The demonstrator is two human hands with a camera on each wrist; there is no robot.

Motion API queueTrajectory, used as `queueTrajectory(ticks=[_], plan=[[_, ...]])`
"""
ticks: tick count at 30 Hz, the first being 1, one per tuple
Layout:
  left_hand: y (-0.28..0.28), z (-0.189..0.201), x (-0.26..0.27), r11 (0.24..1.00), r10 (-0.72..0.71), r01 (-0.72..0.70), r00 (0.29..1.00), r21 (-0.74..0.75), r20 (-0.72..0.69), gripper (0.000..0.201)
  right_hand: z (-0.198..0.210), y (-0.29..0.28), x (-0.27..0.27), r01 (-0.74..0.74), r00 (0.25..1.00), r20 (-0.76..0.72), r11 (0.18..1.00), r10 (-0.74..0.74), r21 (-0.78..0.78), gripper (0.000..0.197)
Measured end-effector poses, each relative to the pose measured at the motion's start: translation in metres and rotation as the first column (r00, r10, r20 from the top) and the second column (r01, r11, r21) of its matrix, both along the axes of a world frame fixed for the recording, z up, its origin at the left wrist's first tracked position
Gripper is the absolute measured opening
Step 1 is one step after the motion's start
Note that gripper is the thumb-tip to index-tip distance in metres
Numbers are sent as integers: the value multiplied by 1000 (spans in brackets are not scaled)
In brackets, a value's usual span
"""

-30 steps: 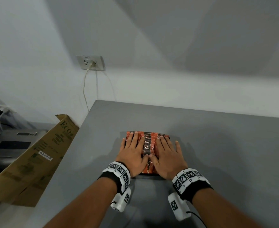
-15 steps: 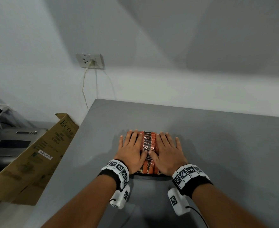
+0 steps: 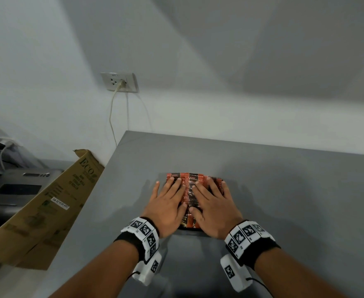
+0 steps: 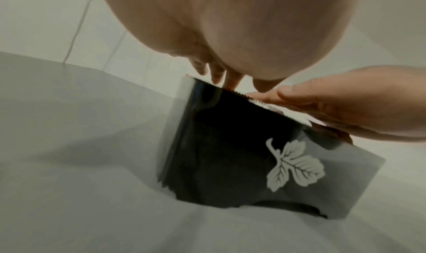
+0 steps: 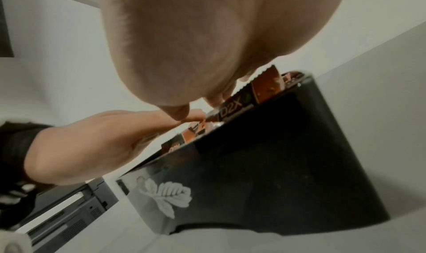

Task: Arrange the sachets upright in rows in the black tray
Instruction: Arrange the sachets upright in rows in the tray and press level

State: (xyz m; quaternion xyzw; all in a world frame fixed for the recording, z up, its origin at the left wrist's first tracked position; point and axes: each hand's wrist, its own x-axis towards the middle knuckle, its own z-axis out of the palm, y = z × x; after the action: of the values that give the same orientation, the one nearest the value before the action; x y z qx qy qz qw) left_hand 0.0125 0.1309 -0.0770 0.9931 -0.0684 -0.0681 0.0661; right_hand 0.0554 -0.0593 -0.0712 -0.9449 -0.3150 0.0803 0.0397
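Orange-and-black sachets (image 3: 191, 190) stand upright, packed in rows, in a black tray (image 4: 221, 147) with a white leaf print, on the grey table. My left hand (image 3: 168, 203) lies flat on the left half of the sachet tops, fingers straight and spread. My right hand (image 3: 214, 205) lies flat on the right half, its thumb beside the left thumb. In the head view the tray is almost wholly hidden under the hands. The right wrist view shows sachet tops (image 5: 239, 102) poking above the tray (image 5: 265, 156) rim.
A flattened cardboard box (image 3: 47, 207) leans against the table's left edge, with a grey printer (image 3: 11, 190) behind it. A wall socket (image 3: 120, 81) with a cable is on the back wall. Bare grey table (image 3: 295, 201) stretches right of the tray.
Both hands stay flat on the sachets; they shifted slightly forward and back over the tops. The tray has not moved.
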Motion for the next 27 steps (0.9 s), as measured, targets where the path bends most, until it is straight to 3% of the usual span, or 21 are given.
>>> queueTrajectory(ticks=[10,16,23,27], plan=[[0,-7,-16,1000,25,-24,997,15,-68,81,-9,-3,-21,-60,998,30,998,60,16,81],[-9,-1,-28,1000,11,-11,999,10,-46,76,0,-19,-30,106,994,1,994,-106,34,89],[-9,-12,-37,1000,10,-10,998,11,-65,86,-14,-24,-46,106,993,-54,994,-107,-12,88],[-9,-6,-37,995,37,-34,999,-98,24,76,-9,-27,-43,153,988,-18,978,-152,145,75]])
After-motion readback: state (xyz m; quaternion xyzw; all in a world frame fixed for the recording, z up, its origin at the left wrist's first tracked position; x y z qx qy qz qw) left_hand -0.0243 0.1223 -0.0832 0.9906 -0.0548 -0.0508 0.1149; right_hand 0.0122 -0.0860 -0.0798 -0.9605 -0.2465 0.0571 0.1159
